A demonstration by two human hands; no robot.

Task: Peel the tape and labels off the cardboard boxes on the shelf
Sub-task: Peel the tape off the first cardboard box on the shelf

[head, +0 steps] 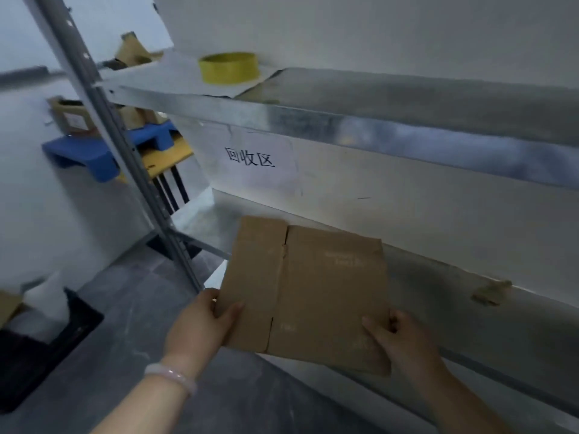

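A flattened brown cardboard box (pixel 307 292) is held over the front edge of the lower metal shelf (pixel 470 292). My left hand (pixel 203 327) grips its near left edge, thumb on top. My right hand (pixel 398 336) grips its near right corner, thumb on top and fingers curled round the edge. The box face shows faint print and a slit between flaps; no tape or label is plain on it. A torn scrap of brown tape (pixel 490 292) lies on the shelf to the right.
A yellow tape roll (pixel 230 67) sits on the upper shelf (pixel 344 120). A paper sign (pixel 250 158) hangs on the back panel. The grey upright post (pixel 125 151) stands at left. Behind it are a blue pallet (pixel 91 155) with boxes and a black crate (pixel 40 349).
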